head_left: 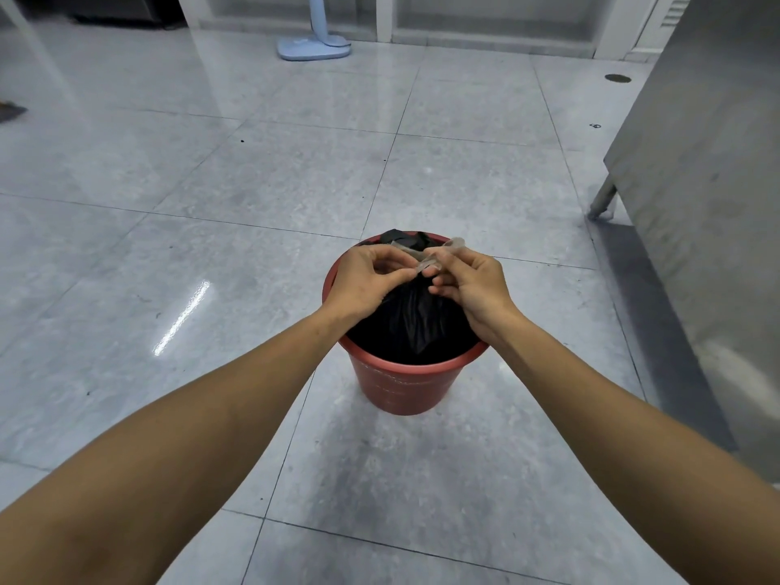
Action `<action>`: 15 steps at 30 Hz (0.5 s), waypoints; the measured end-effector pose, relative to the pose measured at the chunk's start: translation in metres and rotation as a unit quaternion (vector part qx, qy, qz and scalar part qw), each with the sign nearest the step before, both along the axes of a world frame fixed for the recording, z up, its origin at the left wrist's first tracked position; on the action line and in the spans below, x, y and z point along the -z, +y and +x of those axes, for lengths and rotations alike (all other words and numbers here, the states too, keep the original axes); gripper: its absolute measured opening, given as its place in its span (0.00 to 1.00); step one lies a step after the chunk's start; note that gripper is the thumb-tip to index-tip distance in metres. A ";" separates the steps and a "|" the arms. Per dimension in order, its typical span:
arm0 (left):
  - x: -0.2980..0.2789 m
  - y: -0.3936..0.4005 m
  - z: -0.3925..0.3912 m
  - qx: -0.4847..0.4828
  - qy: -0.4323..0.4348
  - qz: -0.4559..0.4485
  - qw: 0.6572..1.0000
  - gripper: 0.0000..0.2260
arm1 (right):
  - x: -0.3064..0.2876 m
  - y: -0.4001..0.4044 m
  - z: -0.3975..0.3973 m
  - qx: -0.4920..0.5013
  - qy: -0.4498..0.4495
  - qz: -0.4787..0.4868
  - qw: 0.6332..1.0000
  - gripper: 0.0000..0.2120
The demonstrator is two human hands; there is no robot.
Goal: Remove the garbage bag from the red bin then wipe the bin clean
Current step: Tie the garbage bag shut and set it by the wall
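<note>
Red bin (401,386): It is stood upright on the grey tiled floor (211,204), near the middle of the view. Its round rim is seen from above. Faint pale marks are seen on its front side, too small to be read.

Garbage bag (411,318): A black bag is seen inside the red bin. It is gathered up into a bunch in the middle, and the bunch is pulled toward the two hands. A bit of black bag is also seen at the far rim, behind the hands.

Clear strip (426,260): A thin, see-through strip is held between the two hands, just above the top of the bag. One crinkled end (453,243) is stuck out past the right hand. What the strip is made of cannot be told.

Left hand (367,280): It is held over the left side of the bin. The fingers are curled in, and the strip is pinched by the thumb and fingertips.

Right hand (468,285): It is held over the right side of the bin. The fingers are bent, and the other part of the strip is pinched by them.

Arms: Both bare arms are stretched forward from the bottom corners of the view.

Steel cabinet (696,183): A grey metal side and one leg are seen on the right, well apart from the bin.

Blue stand (314,48): A light blue base with a pole is seen far away, near the back wall.
</note>
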State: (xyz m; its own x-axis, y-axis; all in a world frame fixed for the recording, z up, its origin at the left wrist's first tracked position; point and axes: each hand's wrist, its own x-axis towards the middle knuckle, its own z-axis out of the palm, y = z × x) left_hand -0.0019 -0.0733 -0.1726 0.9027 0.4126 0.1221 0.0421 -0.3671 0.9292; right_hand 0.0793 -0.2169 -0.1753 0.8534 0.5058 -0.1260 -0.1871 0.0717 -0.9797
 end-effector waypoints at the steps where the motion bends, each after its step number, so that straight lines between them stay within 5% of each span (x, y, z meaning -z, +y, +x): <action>1: 0.000 0.001 0.000 0.003 0.004 0.000 1.000 0.06 | -0.001 -0.001 0.002 0.006 0.024 0.019 1.000 0.07; 5: -0.004 0.005 -0.001 0.003 0.028 0.006 1.000 0.10 | -0.005 -0.011 0.009 -0.110 0.053 0.042 0.992 0.09; 8: -0.007 0.006 0.000 0.021 0.037 -0.001 0.999 0.10 | -0.014 -0.018 0.013 -0.210 -0.103 -0.104 0.967 0.12; 10: -0.008 0.006 0.000 0.031 0.046 0.000 0.998 0.09 | -0.021 -0.018 0.015 -0.212 -0.303 -0.242 0.897 0.12; 12: -0.009 0.005 0.001 0.027 0.067 -0.005 0.997 0.09 | -0.023 -0.017 0.015 -0.169 -0.487 -0.352 0.781 0.12; 15: -0.013 0.006 0.002 0.002 0.100 -0.047 0.994 0.07 | -0.019 -0.016 0.010 -0.120 -0.573 -0.383 0.714 0.12</action>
State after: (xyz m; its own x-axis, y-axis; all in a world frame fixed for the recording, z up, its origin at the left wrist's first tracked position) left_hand 0.0001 -0.0671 -0.1594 0.9064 0.4105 -0.0998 0.2291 -0.2791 0.9325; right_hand 0.0896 -0.2332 -0.1561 0.5186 0.8121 0.2675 0.8526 -0.4676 -0.2331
